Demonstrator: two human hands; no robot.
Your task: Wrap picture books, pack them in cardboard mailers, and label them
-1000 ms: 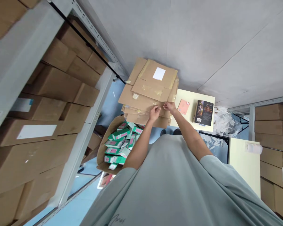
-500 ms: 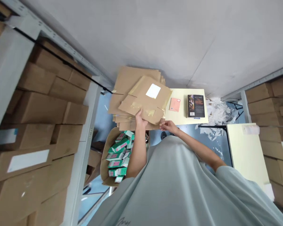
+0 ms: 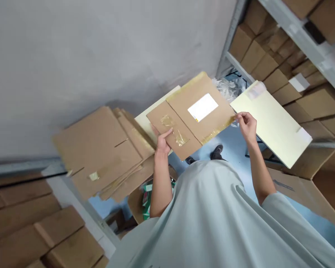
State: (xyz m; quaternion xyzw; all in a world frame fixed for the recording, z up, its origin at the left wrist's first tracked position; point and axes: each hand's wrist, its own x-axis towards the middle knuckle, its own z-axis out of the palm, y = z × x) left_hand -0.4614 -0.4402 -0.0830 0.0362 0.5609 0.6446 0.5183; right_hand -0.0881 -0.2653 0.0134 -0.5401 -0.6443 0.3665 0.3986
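A flattened cardboard box [image 3: 184, 111] with a white label [image 3: 203, 107] and strips of clear tape is held up in front of me, tilted up to the right. My left hand [image 3: 163, 143] is closed on its lower left edge, thumb on top near the tape. At the right corner, my right hand [image 3: 246, 124] pinches the box between thumb and fingers. To the left lies a stack of flattened boxes [image 3: 100, 145]. Under the held box, a cream table [image 3: 149, 113] shows only in part; whatever lies on it is hidden.
A second cream table [image 3: 273, 119] stands at the right. Behind it are shelves of cartons [image 3: 268, 63]. White scrap [image 3: 227, 89] is heaped near the wall. An open carton with green packets [image 3: 146, 203] sits below my left arm. More cartons [image 3: 56, 227] fill the left shelf.
The labelled flattened box has come off the stack and moved right, now over the cream table. My right hand has moved out to its right corner. The view has turned right and tilted.
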